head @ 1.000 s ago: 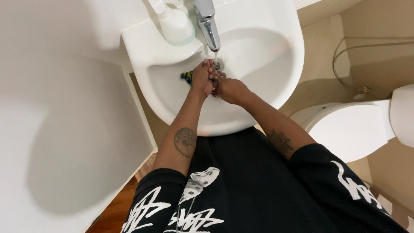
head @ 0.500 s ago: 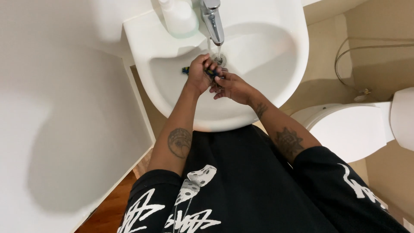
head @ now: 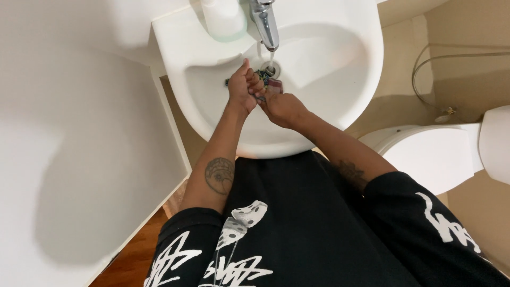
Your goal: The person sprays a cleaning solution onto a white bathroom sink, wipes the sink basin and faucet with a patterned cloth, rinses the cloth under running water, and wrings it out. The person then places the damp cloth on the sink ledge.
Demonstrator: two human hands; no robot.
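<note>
Both my hands are over the bowl of a white sink (head: 340,101), under a chrome tap (head: 264,21) with a thin stream of water running. My left hand (head: 243,87) is closed around a small dark patterned item (head: 264,79), perhaps a piece of cloth; what it is cannot be told. My right hand (head: 281,108) meets it from the right, fingers on the same item. The two hands touch each other just below the drain.
A white soap bottle (head: 223,18) stands on the sink's back rim, left of the tap. A white wall panel (head: 79,133) fills the left. A white toilet (head: 435,154) is at the right, with a hose on the beige wall behind it.
The view has shifted a little, so the sink sits higher and more to the right. My hands stay together under the tap, rubbing the small item.
</note>
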